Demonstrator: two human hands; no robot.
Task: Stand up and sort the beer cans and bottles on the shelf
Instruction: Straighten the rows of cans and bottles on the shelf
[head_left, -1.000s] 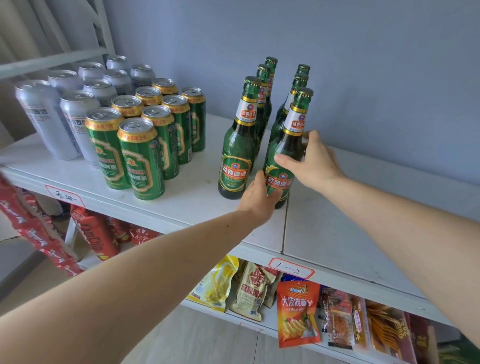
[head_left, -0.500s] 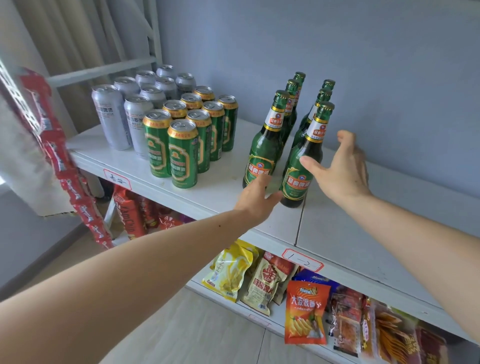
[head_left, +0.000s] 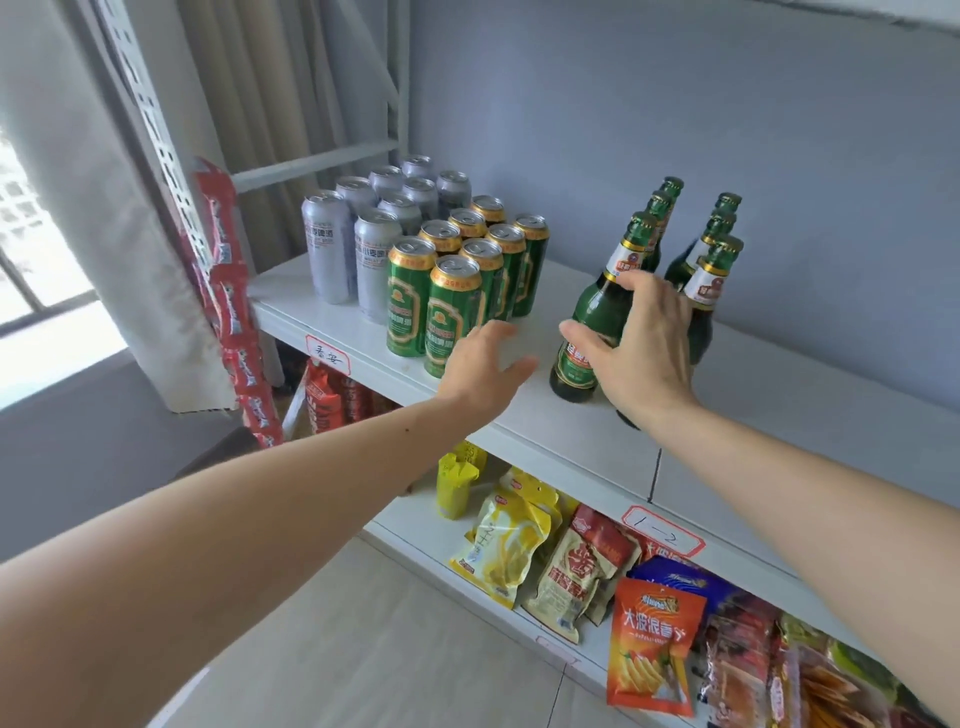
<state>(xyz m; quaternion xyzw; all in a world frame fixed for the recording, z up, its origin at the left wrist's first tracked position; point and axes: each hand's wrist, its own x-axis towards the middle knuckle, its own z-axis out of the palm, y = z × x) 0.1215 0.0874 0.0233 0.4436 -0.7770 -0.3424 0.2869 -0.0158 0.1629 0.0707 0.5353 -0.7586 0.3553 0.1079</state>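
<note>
Head cam shows silver cans (head_left: 328, 244) and green cans (head_left: 452, 312) upright on the shelf (head_left: 779, 395), left hand (head_left: 480, 371) open, right hand (head_left: 641, 348) spread beside the front bottle (head_left: 597, 322), touch unclear; heavy slippery glass, grab the body

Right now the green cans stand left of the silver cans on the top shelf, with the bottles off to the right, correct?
Not quite. The head view shows the green cans standing right of the silver cans, between them and the bottles on the top shelf.
</note>
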